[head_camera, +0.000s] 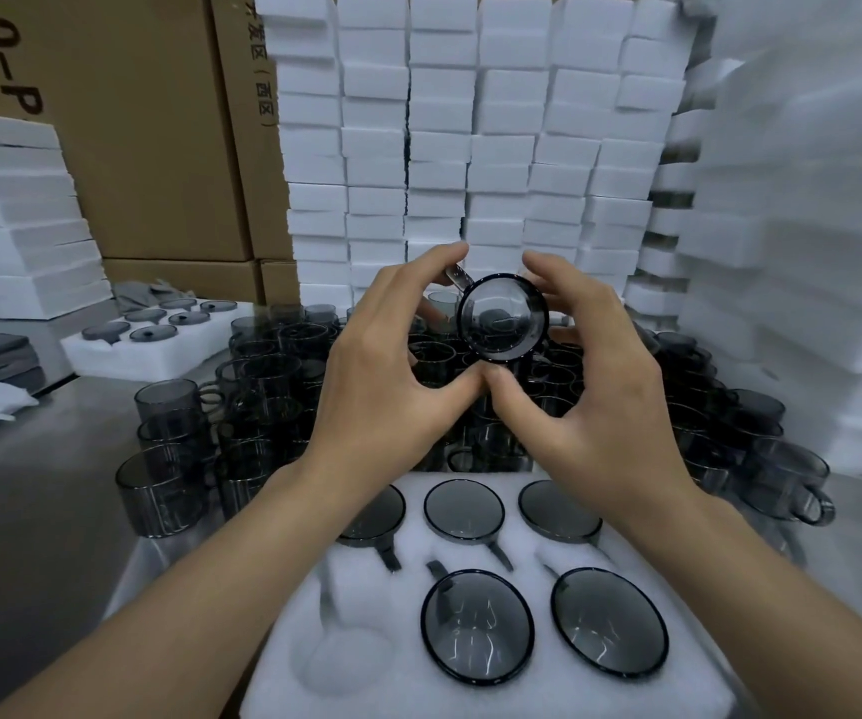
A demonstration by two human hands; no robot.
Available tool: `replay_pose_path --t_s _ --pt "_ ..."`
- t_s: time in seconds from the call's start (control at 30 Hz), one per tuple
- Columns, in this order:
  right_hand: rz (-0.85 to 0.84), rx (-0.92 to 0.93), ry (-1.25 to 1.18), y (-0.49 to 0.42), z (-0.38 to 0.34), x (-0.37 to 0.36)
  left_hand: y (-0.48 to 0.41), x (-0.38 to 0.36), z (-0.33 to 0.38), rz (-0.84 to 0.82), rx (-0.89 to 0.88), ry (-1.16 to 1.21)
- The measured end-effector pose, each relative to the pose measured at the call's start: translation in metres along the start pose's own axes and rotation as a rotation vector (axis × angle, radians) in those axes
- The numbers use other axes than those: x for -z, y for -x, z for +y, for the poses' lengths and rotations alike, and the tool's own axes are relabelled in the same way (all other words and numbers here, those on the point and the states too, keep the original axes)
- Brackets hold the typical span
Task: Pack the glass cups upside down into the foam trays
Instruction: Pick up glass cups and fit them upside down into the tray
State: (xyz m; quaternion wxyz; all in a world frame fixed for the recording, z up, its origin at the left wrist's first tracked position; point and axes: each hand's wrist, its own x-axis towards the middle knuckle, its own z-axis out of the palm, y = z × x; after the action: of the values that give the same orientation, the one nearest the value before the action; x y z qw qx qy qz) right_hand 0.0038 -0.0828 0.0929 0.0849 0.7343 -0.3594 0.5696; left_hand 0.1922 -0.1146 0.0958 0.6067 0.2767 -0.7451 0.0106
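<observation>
Holding a smoked-grey glass cup [502,318] between them, the left hand [382,365] and right hand [595,376] each curl thumb and fingers round its sides, thumbs touching beneath it. One round end of the cup faces the camera, and its handle [457,276] juts up-left by the left forefinger. It hangs above a crowd of loose matching cups [263,371] on a steel table [40,511].

At far left are stacked foam trays [14,225] and a filled tray [107,352] with six cup bases showing, with cardboard boxes [159,147] behind. A wall of foam stacks [470,147] fills the back, and more foam [807,251] rises at right.

Nearest the camera, the forearms cross a foam tray [403,604] where five cups [476,629] sit upside down; its near-left pocket [338,661] is bare.
</observation>
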Motion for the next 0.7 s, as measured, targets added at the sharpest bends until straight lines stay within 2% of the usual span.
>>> replay_pose_path --t_s 0.33,0.43,0.57,0.63,0.7 --pt "0.005 0.105 0.116 -0.002 0.006 0.003 0.001 0.0 0.004 0.015 0.059 0.011" --pt "0.01 -0.057 0.016 -0.004 -0.001 0.005 0.001 0.001 0.006 -0.032 0.124 0.069" --pt "-0.109 -0.494 -0.512 -0.015 -0.013 0.012 0.0 0.005 0.007 -0.041 0.139 0.168" --pt "-0.108 -0.673 -0.601 -0.018 -0.014 0.013 0.001 0.004 0.008 -0.065 0.137 0.171" --pt "-0.082 -0.754 -0.662 -0.018 -0.013 0.014 0.001 0.003 0.008 -0.072 0.129 0.144"
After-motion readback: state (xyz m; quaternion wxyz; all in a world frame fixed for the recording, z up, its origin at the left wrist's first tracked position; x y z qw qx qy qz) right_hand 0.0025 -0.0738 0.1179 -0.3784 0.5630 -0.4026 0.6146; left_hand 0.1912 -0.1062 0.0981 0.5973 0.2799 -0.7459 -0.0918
